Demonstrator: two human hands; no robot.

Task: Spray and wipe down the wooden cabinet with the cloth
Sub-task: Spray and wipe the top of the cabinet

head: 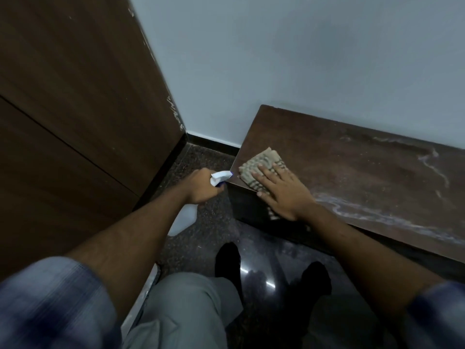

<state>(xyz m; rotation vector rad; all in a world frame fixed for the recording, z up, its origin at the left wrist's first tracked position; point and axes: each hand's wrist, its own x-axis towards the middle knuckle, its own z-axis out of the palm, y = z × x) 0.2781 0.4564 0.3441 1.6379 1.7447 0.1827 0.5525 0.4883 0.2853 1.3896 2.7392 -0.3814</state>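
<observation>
1. Two hands show near the middle of the frame, both reaching out from blue checked sleeves (50,298).
2. The right hand (281,192) lies flat with its fingers spread, pressing down on the cloth (259,167).
3. The cloth is tan with dark stripes. It sits on the near left corner of the wooden cabinet (364,177), and part of it hangs over the front edge under the palm.
4. The wooden cabinet is low and dark brown. It fills the right side of the frame and stands against the pale wall (276,59).
5. Wet white streaks (377,217) curl across the cabinet top, to the right of the hand.
6. The left hand (201,187) is wrapped tight around the neck of the spray bottle (185,220), just left of the cabinet corner.
7. The bottle has a white and blue spray head that pokes out past the fingers, almost at the cabinet's corner. Its clear body hangs below the hand, over the speckled floor (201,159).
8. A tall brown wood panel (75,109) fills the left side of the frame.
9. At the bottom of the frame are grey trousers (186,311) and two feet in black socks (227,258) on the shiny dark floor.
</observation>
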